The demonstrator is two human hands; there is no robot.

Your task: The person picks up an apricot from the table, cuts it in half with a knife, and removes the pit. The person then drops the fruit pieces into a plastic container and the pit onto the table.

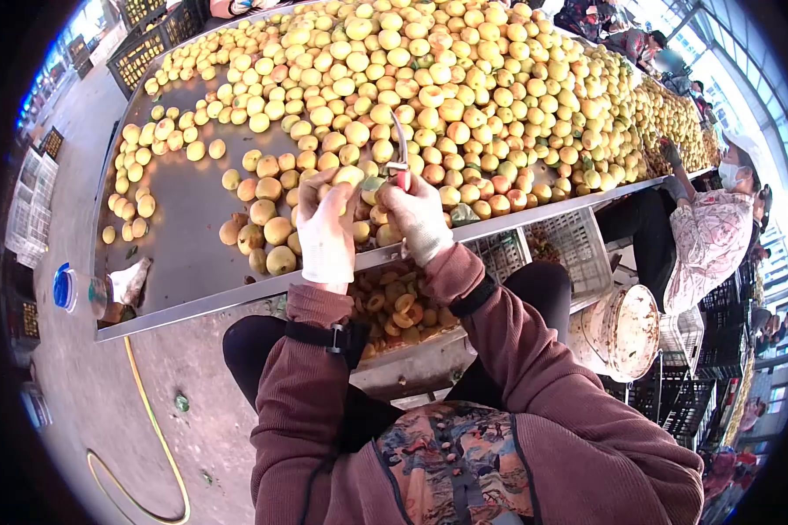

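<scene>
Over the metal table's near edge, my left hand (326, 229), in a white glove, is closed around a yellow apricot (348, 176). My right hand (418, 220), also gloved, grips a small knife (400, 140) by its red handle, with the curved blade pointing up and away from me. The two hands are close together, the knife just right of the apricot. Beyond them, a large heap of yellow-orange apricots (464, 79) covers much of the table (188, 262). Below the edge, between my knees, cut apricot halves (403, 306) fill a container.
A white bucket (617, 332) and a pale plastic crate (578, 249) stand to my right, near a seated person (714, 227). A plastic jar with a blue lid (64, 287) is at the left. A yellow hose (153, 411) lies on the floor. Dark crates (140, 57) stand at the far left.
</scene>
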